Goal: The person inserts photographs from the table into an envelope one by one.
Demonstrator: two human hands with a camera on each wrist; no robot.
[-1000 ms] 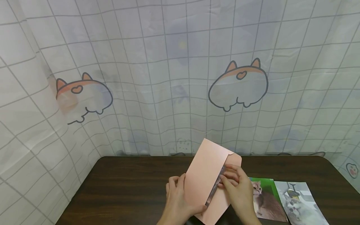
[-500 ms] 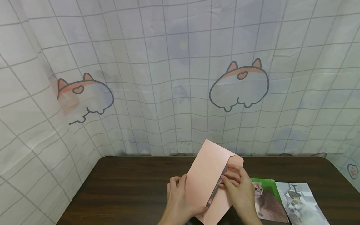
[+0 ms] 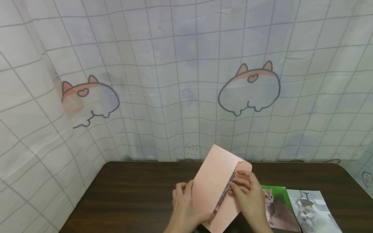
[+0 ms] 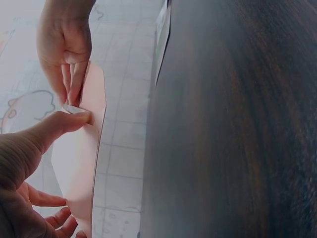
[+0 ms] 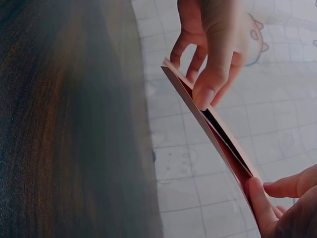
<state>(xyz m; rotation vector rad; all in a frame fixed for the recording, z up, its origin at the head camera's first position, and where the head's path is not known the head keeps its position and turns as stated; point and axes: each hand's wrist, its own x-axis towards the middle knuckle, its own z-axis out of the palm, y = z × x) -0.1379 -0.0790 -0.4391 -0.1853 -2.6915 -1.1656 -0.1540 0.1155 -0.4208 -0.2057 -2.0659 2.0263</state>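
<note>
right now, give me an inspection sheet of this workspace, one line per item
surface: dark wood-grain table
job's things: pink envelope, held tilted, its opening toward the right; thin insert showing along that opening
clutter: brown cat picture and pale cat picture, side by side on the right of the table
hands: left hand grips the envelope's left side; right hand pinches the insert at the opening
cables: nothing seen
surroundings: white gridded curtain with cartoon animal prints behind the table
</note>
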